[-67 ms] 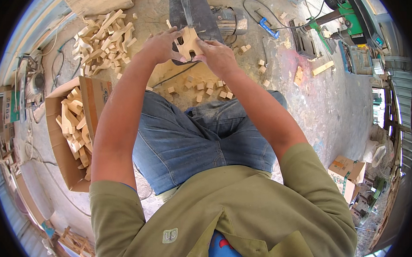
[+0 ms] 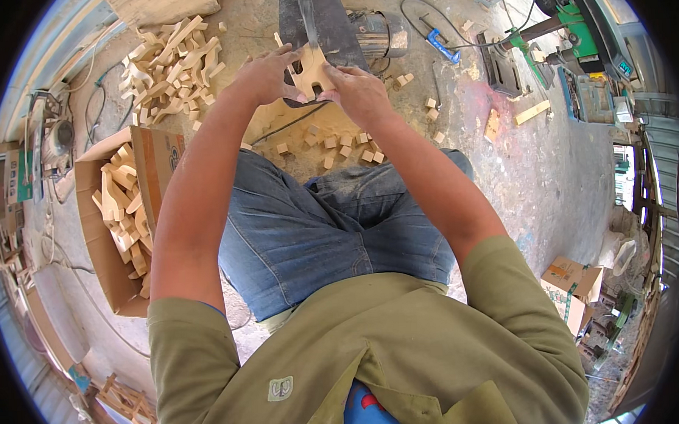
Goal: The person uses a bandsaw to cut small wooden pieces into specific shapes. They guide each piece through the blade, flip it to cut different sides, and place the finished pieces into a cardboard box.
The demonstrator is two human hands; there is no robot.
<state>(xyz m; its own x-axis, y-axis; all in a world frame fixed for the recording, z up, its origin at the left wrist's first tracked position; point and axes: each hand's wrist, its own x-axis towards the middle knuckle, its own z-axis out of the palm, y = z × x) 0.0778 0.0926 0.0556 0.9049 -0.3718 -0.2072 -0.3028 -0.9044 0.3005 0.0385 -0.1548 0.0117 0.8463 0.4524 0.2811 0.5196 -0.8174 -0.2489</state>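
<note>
A pale cut wooden piece with notches (image 2: 310, 71) lies on the dark top of a machine (image 2: 294, 9) at the top centre, at the lower end of an upright metal strip (image 2: 307, 20). Both of my hands are closed on the piece: my left hand (image 2: 271, 77) grips its left side, my right hand (image 2: 355, 91) its right. A thin wooden bit (image 2: 277, 39) sticks up beside my left fingers. A motor (image 2: 377, 34) is attached behind the top's right side.
Shaped wooden pieces form a heap (image 2: 170, 64) at upper left; more fill a cardboard box (image 2: 97, 253) by my left forearm. Small blocks (image 2: 346, 151) lie before my knees. A cable, a blue clamp (image 2: 442, 47) and a green machine (image 2: 574, 31) are at upper right.
</note>
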